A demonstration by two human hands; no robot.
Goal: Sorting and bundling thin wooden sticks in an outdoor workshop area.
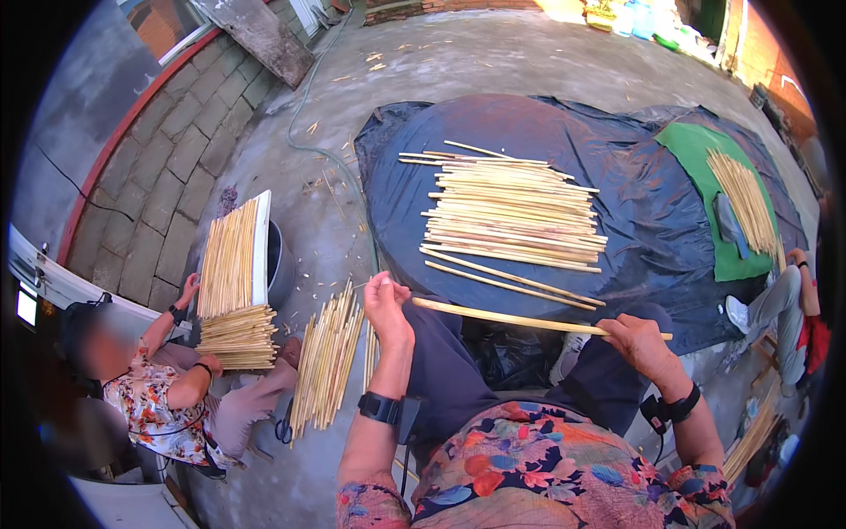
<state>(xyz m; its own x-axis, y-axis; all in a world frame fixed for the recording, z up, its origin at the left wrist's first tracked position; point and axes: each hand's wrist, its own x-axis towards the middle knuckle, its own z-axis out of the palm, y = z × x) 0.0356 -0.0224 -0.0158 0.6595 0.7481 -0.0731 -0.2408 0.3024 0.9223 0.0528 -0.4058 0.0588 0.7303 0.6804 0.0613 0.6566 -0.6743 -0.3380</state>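
Observation:
A peeled, pale yellow plant stalk point(509, 315) lies across in front of my knees. My right hand point(636, 340) grips it near its right end, and a short tip sticks out past the fingers. My left hand point(390, 311) is raised just beyond the stalk's left end, fingers curled and thumb bent in. Whether something thin is pinched there is too small to tell. Beyond the held stalk, a wide layer of similar stalks point(515, 211) rests on a dark plastic sheet point(396, 218). Two single stalks lie apart at its near edge.
At left, a seated co-worker point(158, 390) handles stalks on a white board point(261, 244) above a dark tub point(281, 264). A stalk bundle point(327, 364) and scissors point(283, 430) lie on the concrete. At right, another person point(786, 311) sits by a green cloth point(687, 149) bearing stalks. A hose point(297, 112) crosses the floor.

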